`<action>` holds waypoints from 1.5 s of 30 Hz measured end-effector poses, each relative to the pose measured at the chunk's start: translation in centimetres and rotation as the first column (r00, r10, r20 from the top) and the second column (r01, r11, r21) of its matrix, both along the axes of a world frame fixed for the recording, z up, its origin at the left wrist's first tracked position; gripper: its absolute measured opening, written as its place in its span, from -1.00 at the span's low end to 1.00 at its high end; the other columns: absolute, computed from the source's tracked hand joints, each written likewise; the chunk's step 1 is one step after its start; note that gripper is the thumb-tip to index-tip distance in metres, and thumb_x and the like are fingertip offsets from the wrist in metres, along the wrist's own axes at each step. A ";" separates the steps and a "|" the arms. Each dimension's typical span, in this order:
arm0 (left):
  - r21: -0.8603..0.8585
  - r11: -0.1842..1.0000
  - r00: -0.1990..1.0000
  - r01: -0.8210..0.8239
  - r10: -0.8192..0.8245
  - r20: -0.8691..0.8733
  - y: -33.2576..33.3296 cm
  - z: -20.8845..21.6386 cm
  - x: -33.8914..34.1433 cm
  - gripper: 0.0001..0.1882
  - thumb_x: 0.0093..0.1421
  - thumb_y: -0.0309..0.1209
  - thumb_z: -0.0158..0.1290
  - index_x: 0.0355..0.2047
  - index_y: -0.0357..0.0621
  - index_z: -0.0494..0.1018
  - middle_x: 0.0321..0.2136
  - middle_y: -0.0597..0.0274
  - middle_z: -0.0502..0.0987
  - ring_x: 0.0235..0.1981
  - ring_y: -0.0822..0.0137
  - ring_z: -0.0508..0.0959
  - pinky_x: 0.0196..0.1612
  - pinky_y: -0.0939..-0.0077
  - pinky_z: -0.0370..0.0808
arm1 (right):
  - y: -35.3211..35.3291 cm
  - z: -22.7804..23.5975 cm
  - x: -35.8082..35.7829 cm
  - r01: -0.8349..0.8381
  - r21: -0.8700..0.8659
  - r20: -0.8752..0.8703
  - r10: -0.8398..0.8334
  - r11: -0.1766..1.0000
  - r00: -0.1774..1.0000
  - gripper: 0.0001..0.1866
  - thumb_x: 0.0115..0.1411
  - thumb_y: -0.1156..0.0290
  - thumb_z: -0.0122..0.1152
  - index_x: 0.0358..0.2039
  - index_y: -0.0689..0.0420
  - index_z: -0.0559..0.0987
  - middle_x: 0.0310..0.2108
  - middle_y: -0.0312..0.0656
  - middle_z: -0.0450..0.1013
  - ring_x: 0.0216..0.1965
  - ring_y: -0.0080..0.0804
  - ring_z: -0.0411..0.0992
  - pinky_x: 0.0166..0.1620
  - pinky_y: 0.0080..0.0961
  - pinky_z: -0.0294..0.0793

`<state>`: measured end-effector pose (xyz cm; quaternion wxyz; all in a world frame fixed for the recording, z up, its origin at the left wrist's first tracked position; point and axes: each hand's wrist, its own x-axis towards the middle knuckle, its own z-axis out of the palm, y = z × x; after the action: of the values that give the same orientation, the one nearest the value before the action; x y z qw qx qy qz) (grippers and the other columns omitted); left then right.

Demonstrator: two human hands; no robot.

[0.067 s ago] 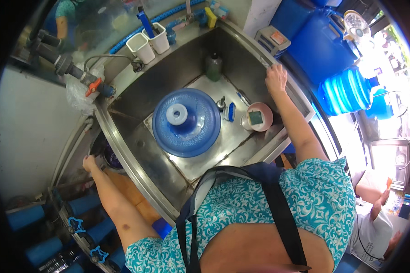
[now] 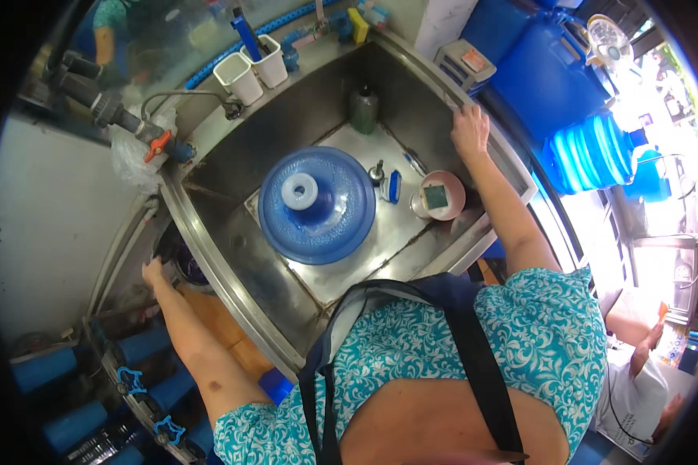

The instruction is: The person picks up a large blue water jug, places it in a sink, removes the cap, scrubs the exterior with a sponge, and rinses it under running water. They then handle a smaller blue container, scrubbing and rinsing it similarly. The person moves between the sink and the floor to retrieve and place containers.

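Deep stainless steel sink [image 2: 233, 167]; on its bottom, large blue plastic water jug [image 2: 316, 205], pink round bowl [image 2: 439, 196], dark green bottle [image 2: 364, 110], small blue brush [image 2: 394, 187].

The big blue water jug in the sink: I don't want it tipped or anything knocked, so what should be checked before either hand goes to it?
1. Blue water jug upright on the sink floor, neck up: ok.
2. Neck closed by a cap: cannot tell.
3. Both hands free: right hand rests empty on the sink rim, ok; left hand is down outside the sink's left wall, and what it touches cannot be told.
4. Room around the jug: not ok, a small metal piece, a blue object and a pink bowl lie close on its right.
5. Green bottle at the back stands apart: ok.
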<state>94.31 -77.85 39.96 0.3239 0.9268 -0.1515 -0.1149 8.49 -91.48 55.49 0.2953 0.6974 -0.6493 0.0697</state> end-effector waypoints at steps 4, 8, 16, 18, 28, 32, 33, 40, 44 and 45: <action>0.099 0.995 1.000 -0.021 0.020 0.005 -0.9 5.7 -6.7 0.09 -0.02 -0.13 0.34 0.44 -0.07 0.01 0.33 -0.33 0.16 0.34 -0.10 0.25 0.33 0.19 0.23 | -0.8 1.6 0.3 0.050 0.121 -0.025 -0.048 0.991 0.999 -0.76 0.08 0.40 0.15 -0.22 0.09 0.62 -0.21 -0.20 0.46 -0.02 -0.26 0.40 -0.09 -0.24 0.38; -0.081 0.992 0.969 0.095 -0.073 0.236 -0.1 13.3 -16.2 -0.09 0.03 -0.17 0.34 0.31 -0.30 0.21 0.29 -0.30 0.22 0.32 -0.09 0.26 0.33 0.16 0.22 | -0.6 1.6 0.4 -0.184 0.000 -0.023 0.184 0.983 0.983 -0.83 0.09 0.40 0.14 -0.28 0.05 0.60 -0.28 -0.22 0.45 -0.13 -0.25 0.45 -0.18 -0.26 0.44; -0.769 0.407 0.702 0.493 -0.708 0.075 0.7 19.2 -35.9 -0.79 0.25 -0.52 0.18 -0.10 -0.29 0.57 -0.06 0.12 0.60 -0.01 0.33 0.56 0.11 0.41 0.48 | 2.4 -11.0 2.1 -0.020 0.995 0.046 0.278 -0.096 0.959 -0.63 -0.07 0.04 0.43 -0.43 0.10 0.71 -0.42 -0.08 0.61 -0.32 -0.13 0.61 -0.24 -0.20 0.62; -0.519 0.355 0.577 0.778 -0.731 0.364 0.5 20.3 -40.8 -0.65 0.07 -0.42 0.32 -0.11 -0.19 0.61 -0.02 -0.04 0.59 0.07 0.10 0.55 0.17 0.24 0.45 | 4.0 -14.1 0.6 0.057 0.976 0.008 0.293 -0.212 0.956 -0.64 -0.09 0.07 0.44 -0.42 0.10 0.71 -0.40 -0.09 0.61 -0.32 -0.14 0.61 -0.25 -0.20 0.61; -0.339 0.448 0.561 0.827 -0.618 0.551 0.4 19.3 -48.0 -0.60 0.09 -0.38 0.27 -0.02 -0.09 0.54 -0.01 -0.09 0.44 -0.09 -0.11 0.56 -0.09 0.17 0.57 | 5.4 -17.4 -0.7 0.254 0.910 -0.125 0.367 -0.328 0.922 -0.63 -0.20 0.25 0.47 -0.34 0.14 0.71 -0.30 -0.12 0.61 -0.30 -0.20 0.58 -0.26 -0.18 0.60; -0.424 0.401 0.565 0.812 -0.724 0.396 -0.2 19.9 -45.8 -0.57 -0.10 -0.34 0.37 -0.15 -0.01 0.61 -0.22 0.13 0.57 -0.18 0.10 0.62 -0.11 0.29 0.57 | 1.7 -12.7 3.4 0.266 0.873 -0.070 0.436 -0.408 0.897 -0.60 -0.24 0.32 0.49 -0.31 0.15 0.71 -0.26 -0.14 0.61 -0.30 -0.22 0.57 -0.26 -0.18 0.59; -0.450 0.403 0.572 0.797 -0.743 0.347 -0.4 20.0 -45.4 -0.59 -0.15 -0.32 0.39 -0.21 0.02 0.64 -0.27 0.18 0.58 -0.22 0.15 0.63 -0.12 0.33 0.57 | 0.3 -10.8 4.9 0.225 0.866 -0.027 0.409 -0.446 0.912 -0.59 -0.25 0.33 0.49 -0.30 0.15 0.71 -0.25 -0.14 0.61 -0.30 -0.23 0.57 -0.26 -0.18 0.59; -0.502 0.270 0.478 0.821 -0.806 0.349 -1.7 18.5 -44.6 -0.68 -0.14 -0.38 0.24 -0.32 -0.13 0.52 -0.36 0.14 0.52 -0.28 0.12 0.57 -0.17 0.36 0.50 | -3.2 1.0 15.4 -0.957 0.153 0.968 0.157 0.247 0.195 -0.37 -0.04 0.45 0.39 0.12 0.11 0.50 0.11 -0.13 0.44 0.10 -0.34 0.42 0.17 -0.46 0.38; -0.560 0.305 0.561 0.770 -0.742 0.367 -1.5 17.9 -44.7 -0.68 -0.16 -0.38 0.23 -0.32 -0.13 0.52 -0.39 0.14 0.52 -0.31 0.13 0.58 -0.20 0.37 0.50 | 4.8 -1.2 21.6 -0.921 0.002 0.740 0.619 0.390 0.264 -0.36 0.09 0.22 0.39 0.19 0.10 0.47 0.28 -0.08 0.31 0.26 0.01 0.29 0.33 -0.11 0.20; -0.545 0.331 0.574 0.770 -0.733 0.366 -1.5 18.0 -44.8 -0.68 -0.16 -0.38 0.23 -0.32 -0.12 0.52 -0.39 0.15 0.52 -0.32 0.13 0.58 -0.21 0.36 0.50 | 7.5 -2.2 21.7 -0.898 -0.089 0.571 0.760 0.432 0.310 -0.40 0.12 0.17 0.37 0.17 0.09 0.50 0.29 -0.10 0.29 0.27 0.10 0.26 0.36 0.00 0.13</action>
<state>49.52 -79.33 57.91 0.5307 0.5758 -0.5995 -0.1653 30.18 -84.01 53.24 -0.0661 0.9115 -0.2481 0.3213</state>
